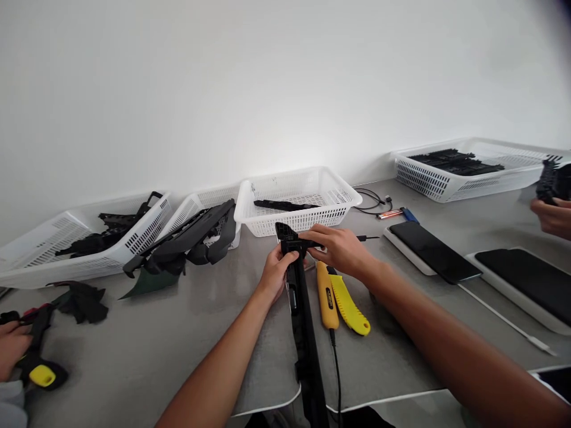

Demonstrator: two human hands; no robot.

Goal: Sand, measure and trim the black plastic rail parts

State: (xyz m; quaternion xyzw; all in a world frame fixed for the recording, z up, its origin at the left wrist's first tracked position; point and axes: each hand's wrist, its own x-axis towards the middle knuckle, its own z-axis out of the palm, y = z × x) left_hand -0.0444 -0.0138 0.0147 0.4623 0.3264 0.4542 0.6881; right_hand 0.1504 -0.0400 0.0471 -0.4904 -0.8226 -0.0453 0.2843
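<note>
L hand [276,270] is closed round the long black plastic trim strip [301,321] nr its far end, thumb on top. R hand [341,246] has fingertips at that same end; can't tell if they're gripping the strip or the slim black rod [368,238] showing by the wrist. Strip runs from in front of the middle white basket [292,226] back past the table edge [267,410] & out of view.

Main risk: w/ the near end overhanging, a loose L grip could let the strip tip or twist. If it swings R, it could knock the corded yellow tool [328,297] or yellow utility knife [350,306], both just beside it; knife blade isn't clearly visible, so treat as sharp. Tool's black cord [336,362] also drops over the edge close to the strip; a snag there could drag the tool off.
</note>
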